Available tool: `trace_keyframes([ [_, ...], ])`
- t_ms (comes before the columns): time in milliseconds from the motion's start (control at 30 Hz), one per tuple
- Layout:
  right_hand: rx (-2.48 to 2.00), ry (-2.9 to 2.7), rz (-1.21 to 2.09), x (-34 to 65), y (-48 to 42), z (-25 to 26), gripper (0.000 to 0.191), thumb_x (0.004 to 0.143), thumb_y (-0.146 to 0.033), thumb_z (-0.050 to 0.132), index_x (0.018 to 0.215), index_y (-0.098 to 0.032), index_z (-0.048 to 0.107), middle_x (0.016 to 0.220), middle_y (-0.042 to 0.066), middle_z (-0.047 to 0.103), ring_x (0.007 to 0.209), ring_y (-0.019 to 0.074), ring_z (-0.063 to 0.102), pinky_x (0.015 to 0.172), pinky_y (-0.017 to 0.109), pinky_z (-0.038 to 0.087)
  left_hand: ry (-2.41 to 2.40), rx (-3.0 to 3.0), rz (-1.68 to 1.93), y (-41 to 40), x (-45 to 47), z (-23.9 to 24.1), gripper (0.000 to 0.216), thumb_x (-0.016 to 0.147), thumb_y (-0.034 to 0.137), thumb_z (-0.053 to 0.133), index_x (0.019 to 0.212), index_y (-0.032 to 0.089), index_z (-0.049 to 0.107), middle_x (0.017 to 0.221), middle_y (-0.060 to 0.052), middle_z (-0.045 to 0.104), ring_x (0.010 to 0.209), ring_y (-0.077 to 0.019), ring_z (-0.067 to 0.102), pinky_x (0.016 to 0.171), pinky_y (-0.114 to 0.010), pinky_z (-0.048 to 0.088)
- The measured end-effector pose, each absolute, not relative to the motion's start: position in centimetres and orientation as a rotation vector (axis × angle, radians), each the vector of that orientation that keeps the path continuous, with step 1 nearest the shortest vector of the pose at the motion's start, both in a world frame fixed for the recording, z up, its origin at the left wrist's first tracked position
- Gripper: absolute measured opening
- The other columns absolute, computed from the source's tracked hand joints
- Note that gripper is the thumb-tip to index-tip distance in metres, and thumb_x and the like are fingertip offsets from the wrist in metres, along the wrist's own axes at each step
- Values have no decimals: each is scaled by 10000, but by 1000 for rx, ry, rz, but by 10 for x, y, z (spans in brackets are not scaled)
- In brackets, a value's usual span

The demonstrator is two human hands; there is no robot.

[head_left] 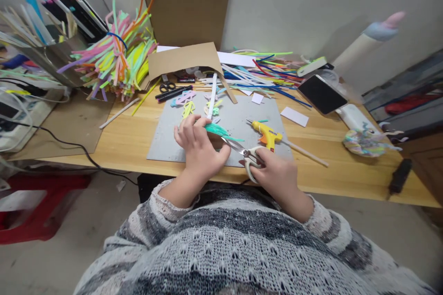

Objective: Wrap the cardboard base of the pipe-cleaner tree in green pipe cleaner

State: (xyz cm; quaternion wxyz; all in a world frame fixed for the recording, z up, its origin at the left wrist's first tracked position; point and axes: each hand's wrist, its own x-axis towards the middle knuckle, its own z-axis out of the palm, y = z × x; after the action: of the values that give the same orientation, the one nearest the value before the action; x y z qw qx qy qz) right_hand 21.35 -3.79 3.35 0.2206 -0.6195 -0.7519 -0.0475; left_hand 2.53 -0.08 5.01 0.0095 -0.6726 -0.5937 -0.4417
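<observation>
My left hand (200,145) is closed around one end of a bunch of green pipe cleaners (221,131), whose tips point to the right. In my right hand (277,173) are scissors (249,156) with pale handles. Their blades reach up to the green tips beside my left thumb; whether they touch them I cannot tell. Both hands are over a grey board (162,140). A yellow glue gun (268,133) with a glue stick in its back lies on the board just beyond my right hand. Small pastel pipe cleaner shapes (187,101) lie beyond my left hand.
A bundle of pastel pipe cleaners (121,50) stands at the back left, near holders of pens (72,9). Loose coloured pipe cleaners (256,73) cover the back. A phone (321,94) leans at the right. A black cable (79,145) crosses the left side of the table.
</observation>
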Motion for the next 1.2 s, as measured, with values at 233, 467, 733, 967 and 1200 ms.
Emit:
trace_keyframes([
  [233, -1623, -2063, -211, 209, -29, 22, 253, 803, -416, 655, 683, -207, 577, 598, -16, 628, 542, 132, 539, 525, 271, 269, -1863, -2126, -1361, -2, 21, 51, 639, 603, 240, 681, 1153, 230, 357, 1260, -132, 380, 1252, -348, 349, 1080, -556, 207],
  [467, -1599, -2050, -202, 199, -22, 21, 251, 825, -430, 603, 725, -200, 589, 636, 13, 651, 565, 149, 546, 540, 283, 279, -1884, -2136, -1364, -2, 16, 51, 670, 587, 242, 702, 1157, 238, 349, 1277, -125, 375, 1253, -344, 361, 1070, -543, 237],
  [733, -1590, -2064, -126, 182, -8, 27, 216, 797, -410, 573, 829, -196, 580, 732, 56, 653, 646, 196, 552, 578, 292, 296, -1840, -2182, -1379, -2, 14, 48, 689, 607, 259, 730, 1183, 243, 352, 1290, -131, 387, 1252, -343, 361, 1070, -540, 226],
  [967, -1475, -2114, -186, 178, 1, 31, 152, 778, -326, 549, 861, -198, 559, 830, 64, 637, 776, 215, 552, 659, 303, 343, -1836, -2167, -1386, -1, 12, 47, 667, 646, 314, 743, 1187, 230, 364, 1287, -142, 402, 1245, -344, 378, 1056, -536, 250],
  [1200, -1477, -2164, -268, 181, 7, 31, 145, 761, -343, 545, 817, -209, 540, 798, 51, 611, 767, 222, 512, 664, 326, 272, -1830, -2165, -1400, -1, 13, 48, 664, 646, 315, 753, 1181, 233, 368, 1287, -139, 401, 1246, -345, 376, 1057, -537, 249],
])
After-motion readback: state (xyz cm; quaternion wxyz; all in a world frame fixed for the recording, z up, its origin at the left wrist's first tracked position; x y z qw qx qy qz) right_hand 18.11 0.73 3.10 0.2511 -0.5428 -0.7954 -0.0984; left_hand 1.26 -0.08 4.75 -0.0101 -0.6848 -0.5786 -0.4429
